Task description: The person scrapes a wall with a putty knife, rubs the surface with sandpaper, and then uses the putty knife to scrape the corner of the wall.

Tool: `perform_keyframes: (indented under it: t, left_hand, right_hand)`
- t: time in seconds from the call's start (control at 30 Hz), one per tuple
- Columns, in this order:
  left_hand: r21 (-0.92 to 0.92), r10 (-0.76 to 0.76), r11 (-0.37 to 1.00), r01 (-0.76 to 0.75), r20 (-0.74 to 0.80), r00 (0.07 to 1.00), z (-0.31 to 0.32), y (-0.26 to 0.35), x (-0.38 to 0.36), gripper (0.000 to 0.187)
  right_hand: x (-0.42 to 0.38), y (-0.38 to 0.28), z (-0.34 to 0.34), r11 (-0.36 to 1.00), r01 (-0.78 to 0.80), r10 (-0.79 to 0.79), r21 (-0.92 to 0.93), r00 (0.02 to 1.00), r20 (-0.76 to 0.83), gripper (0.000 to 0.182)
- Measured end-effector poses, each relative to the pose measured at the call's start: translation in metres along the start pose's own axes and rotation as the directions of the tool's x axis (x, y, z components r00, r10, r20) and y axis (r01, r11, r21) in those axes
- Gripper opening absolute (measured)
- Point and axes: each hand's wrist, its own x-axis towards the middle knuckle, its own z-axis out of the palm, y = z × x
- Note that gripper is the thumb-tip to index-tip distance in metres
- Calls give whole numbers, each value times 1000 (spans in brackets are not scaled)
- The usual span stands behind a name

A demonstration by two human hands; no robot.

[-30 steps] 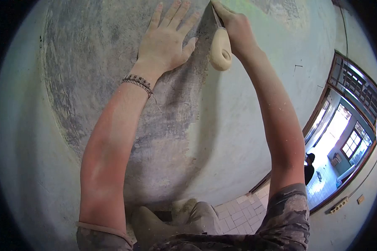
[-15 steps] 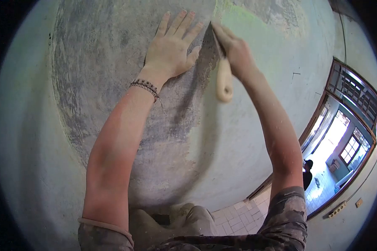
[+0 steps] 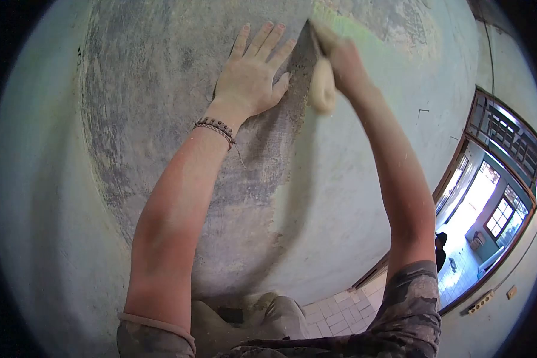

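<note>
My left hand (image 3: 250, 77) lies flat on a bare grey patch of the wall (image 3: 155, 107), fingers spread, with braided bracelets (image 3: 216, 128) at the wrist. To its right, my right hand (image 3: 343, 59) grips a scraper by its pale handle (image 3: 323, 89), whose rounded end with a hole hangs downward. Its thin blade lies against the wall, mostly hidden by my fingers and shadow. The hand and handle are blurred by motion. Green paint (image 3: 346, 143) covers the wall right of the patch, and the scraper is at the border between the two.
At the right, a doorway (image 3: 471, 143) opens to a bright tiled room, where a person in a dark cap (image 3: 440, 250) is partly visible. A socket strip (image 3: 481, 302) hangs on the wall. Floor tiles (image 3: 340, 311) show below, beside my knees.
My right hand and the scraper have moved up along the paint edge. The left hand stays flat on the wall, a little lower and further right in view.
</note>
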Motion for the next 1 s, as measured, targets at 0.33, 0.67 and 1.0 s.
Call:
perform_keyframes:
  t: [0.33, 0.67, 1.0]
  left_hand:
    - [-18, -9, 1000, 9, 5, 1000, 0, -2, -1, 57]
    - [16, 0, 1000, 0, 21, 1000, -2, -3, -1, 57]
    - [19, -9, 1000, 8, 26, 1000, -2, -5, -1, 57]
  right_hand:
    - [-11, -2, 2, 990, 142, -142, -4, 984, -107, 50]
    - [7, 2, -16, 995, 43, -38, 95, 998, -48, 49]
    - [21, 15, -23, 999, -20, 20, 44, 1000, 2, 49]
